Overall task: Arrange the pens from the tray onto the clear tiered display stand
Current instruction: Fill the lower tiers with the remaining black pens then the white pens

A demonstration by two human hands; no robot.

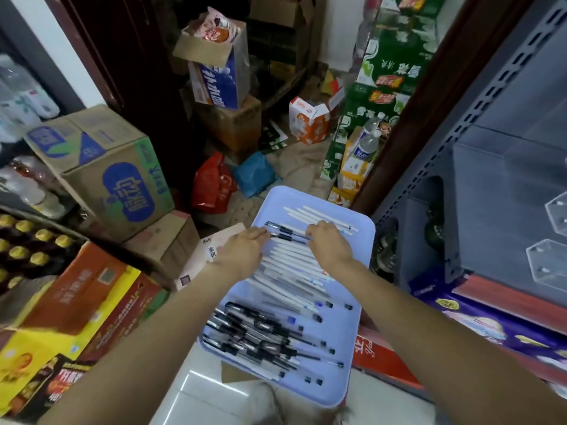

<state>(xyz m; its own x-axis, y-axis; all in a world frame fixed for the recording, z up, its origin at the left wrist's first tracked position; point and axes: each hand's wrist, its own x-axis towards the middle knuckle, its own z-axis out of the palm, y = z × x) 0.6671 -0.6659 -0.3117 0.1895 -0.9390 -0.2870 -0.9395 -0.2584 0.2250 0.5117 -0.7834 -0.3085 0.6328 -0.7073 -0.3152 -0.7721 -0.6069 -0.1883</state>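
Tray: a pale blue plastic tray (362,302) sits low in the middle of the view, resting on boxes.
Pens: white-barrelled pens (294,265) lie side by side across the far and middle part of the tray; black-gripped clear pens (260,332) lie heaped at the near end.
Left hand: the left hand (242,250) reaches over the tray's left edge, its fingers curled onto the end of a few dark-clipped pens (287,233).
Right hand: the right hand (328,243) lies palm down over the same few pens, fingers bent round their other end.
Display stand: a clear tiered stand (552,240) shows at the right on the grey metal shelf (491,167), well apart from the tray.
Surroundings: cardboard cartons (113,176), a red bag (211,185) and drink cases crowd the floor.
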